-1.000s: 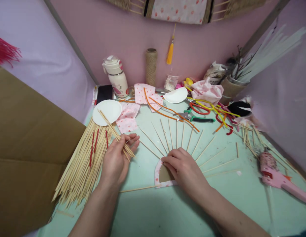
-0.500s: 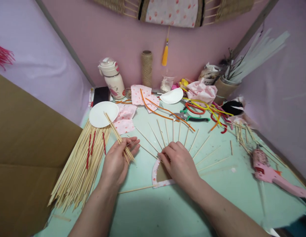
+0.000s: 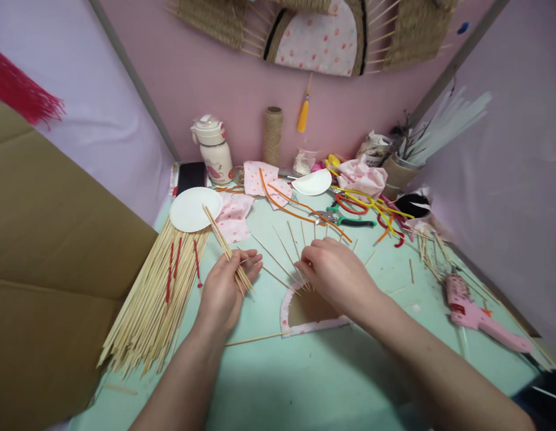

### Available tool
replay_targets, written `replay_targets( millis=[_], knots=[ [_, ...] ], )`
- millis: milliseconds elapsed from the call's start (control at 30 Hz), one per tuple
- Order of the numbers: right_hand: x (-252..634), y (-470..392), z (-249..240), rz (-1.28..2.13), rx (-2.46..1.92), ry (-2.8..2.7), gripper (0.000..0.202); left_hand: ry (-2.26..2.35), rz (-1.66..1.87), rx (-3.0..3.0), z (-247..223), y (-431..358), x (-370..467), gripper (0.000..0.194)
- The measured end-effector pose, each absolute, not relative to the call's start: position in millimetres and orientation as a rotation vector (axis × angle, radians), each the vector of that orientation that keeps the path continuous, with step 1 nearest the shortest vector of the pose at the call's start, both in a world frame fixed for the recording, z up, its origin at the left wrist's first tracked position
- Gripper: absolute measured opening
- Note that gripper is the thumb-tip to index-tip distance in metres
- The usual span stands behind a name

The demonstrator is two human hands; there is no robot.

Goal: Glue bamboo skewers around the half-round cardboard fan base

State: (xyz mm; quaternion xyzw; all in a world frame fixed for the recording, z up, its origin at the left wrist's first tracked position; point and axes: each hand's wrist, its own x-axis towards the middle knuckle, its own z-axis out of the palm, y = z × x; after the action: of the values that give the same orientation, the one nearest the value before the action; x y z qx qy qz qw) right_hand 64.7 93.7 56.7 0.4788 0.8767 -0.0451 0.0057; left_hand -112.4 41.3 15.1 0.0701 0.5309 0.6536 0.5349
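Several thin bamboo sticks [image 3: 217, 231] slant through my left hand [image 3: 224, 287], which is closed round them with its fingertips pointing right. A half-round cardboard piece [image 3: 316, 308], edged with pink patterned cloth, lies flat on the table. More sticks [image 3: 278, 263] fan outward from its curved edge, and one stick [image 3: 255, 340] lies by its lower left corner. Over the fan's middle, my right hand [image 3: 338, 266] has its fingers bent and pinched together among the sticks. What those fingertips hold, if anything, is hidden. The hand covers part of the cardboard and several sticks.
On the left, a large pile of sticks [image 3: 147, 311] lies beside a cardboard box [image 3: 57, 269], with a white paper disc [image 3: 194, 209] at its top. Pruning shears [image 3: 356, 222] and a bottle [image 3: 216, 155] are at the back. A pink glue gun [image 3: 466, 308] lies right.
My right hand has risen slightly from the cardboard's curved edge and moved farther over the fan, uncovering more of the cardboard. My left hand keeps its sticks. The whole view has shifted a little.
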Motion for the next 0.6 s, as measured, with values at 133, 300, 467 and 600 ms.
replay_targets(
  millis=[133, 300, 467, 600],
  knots=[
    [44, 93, 38, -0.120, 1.405, 2.679, 0.025, 1.255, 1.554, 0.158, 16, 40, -112, 0.024],
    [37, 89, 21, -0.075, 1.389, 2.695, 0.024, 1.260, 1.549, 0.151, 15, 40, -110, 0.025],
    [37, 88, 12, -0.040, 1.398, 2.709, 0.023, 1.253, 1.552, 0.162, 14, 39, -111, 0.026],
    [37, 89, 6, -0.043, 1.409, 2.719, 0.022, 1.248, 1.556, 0.163, 14, 39, -112, 0.027]
  ],
)
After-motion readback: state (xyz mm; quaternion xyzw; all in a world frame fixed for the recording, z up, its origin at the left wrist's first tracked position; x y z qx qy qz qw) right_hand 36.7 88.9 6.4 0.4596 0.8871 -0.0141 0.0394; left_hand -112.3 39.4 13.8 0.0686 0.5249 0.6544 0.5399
